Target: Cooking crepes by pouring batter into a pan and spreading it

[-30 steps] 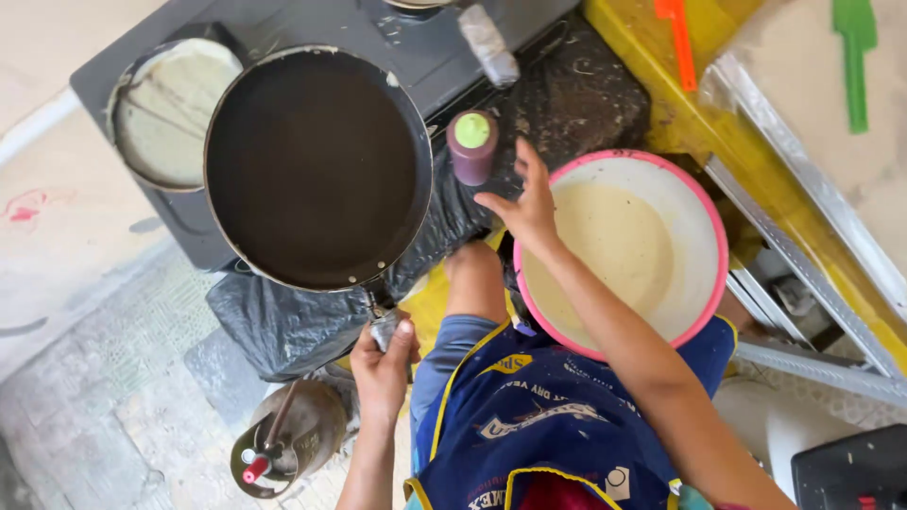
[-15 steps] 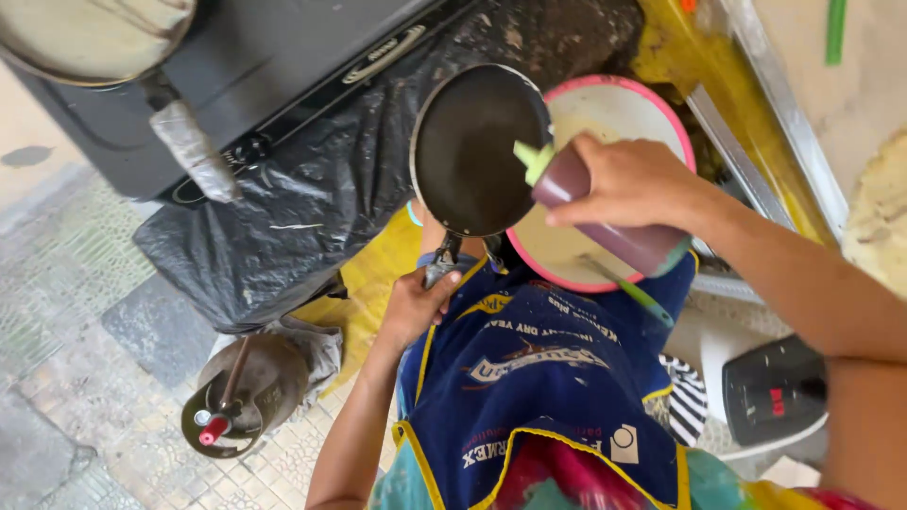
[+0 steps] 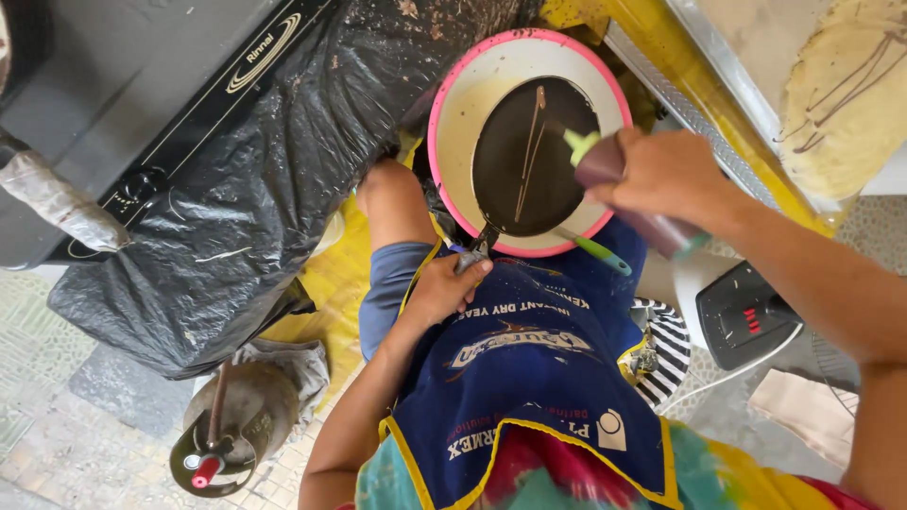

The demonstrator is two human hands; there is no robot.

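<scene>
Left hand point(image 3: 444, 288) clamped around the handle of a small black frying pan point(image 3: 529, 156), held level over a pink-rimmed bowl point(image 3: 453, 104) of pale batter. Right hand point(image 3: 661, 175) wrapped tight on a dark purple squeeze bottle point(image 3: 624, 184), tipped down, green nozzle just above the pan's right side. Thin pale lines of batter streaked across the dark pan surface, running roughly top to bottom. Green-handled utensil point(image 3: 595, 250) poking out under the pan at the bowl's lower rim, possibly a spatula, head hidden. Bowl resting in the lap above a blue apron point(image 3: 529, 378). To the left, a gas stove point(image 3: 161, 104) partly draped in black plastic sheeting point(image 3: 236, 217). Lower left on the tiled floor, a gas cylinder point(image 3: 227, 430) with red valve. Upper right, a cooked crepe point(image 3: 846, 90) with dark drizzle on a pale tray
</scene>
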